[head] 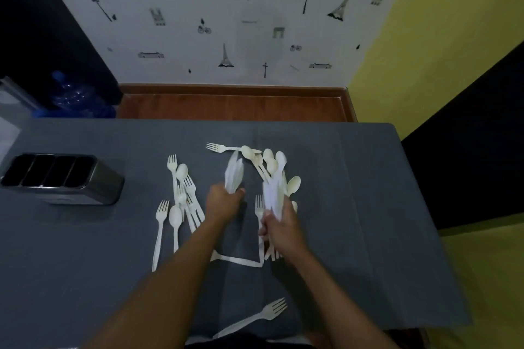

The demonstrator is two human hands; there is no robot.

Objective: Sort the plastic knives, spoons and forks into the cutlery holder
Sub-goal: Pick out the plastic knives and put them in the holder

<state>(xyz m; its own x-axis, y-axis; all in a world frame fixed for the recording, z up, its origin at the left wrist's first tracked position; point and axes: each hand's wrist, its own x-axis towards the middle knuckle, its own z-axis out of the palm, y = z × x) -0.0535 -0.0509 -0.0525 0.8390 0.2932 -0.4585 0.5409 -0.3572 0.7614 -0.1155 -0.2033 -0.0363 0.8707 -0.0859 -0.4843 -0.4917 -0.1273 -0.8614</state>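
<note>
Fingers of the left hand (224,204) grip a bunch of white plastic knives (234,176). Right hand (280,225) clutches a second white bunch (272,197)!

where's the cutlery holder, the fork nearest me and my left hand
cutlery holder (109,187): head view, metal side wall
fork nearest the front edge (249,319): head view, middle of its handle
left hand (222,204): head view, back of the hand
</note>
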